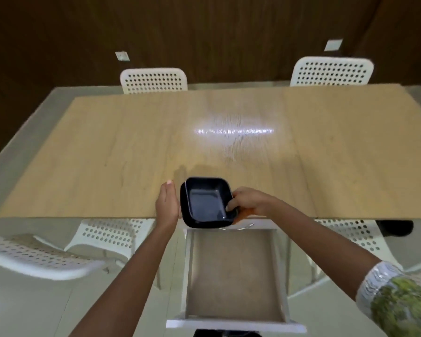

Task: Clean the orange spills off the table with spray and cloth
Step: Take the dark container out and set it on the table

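Note:
A dark square bowl (206, 203) juts over the near edge of the light wooden table (107, 154). My right hand (247, 201) grips the bowl's right rim, with something orange (244, 213) tucked under the fingers; I cannot tell what it is. My left hand (167, 205) is beside the bowl's left side, fingers straight and together, holding nothing. No spray bottle and no orange spill show on the tabletop.
An open, empty white drawer (231, 273) sticks out under the table's near edge below the bowl. White perforated chairs stand at the far side (153, 80) (331, 70) and the near side (110, 233) (350, 235). A bright glare (233, 131) lies mid-table.

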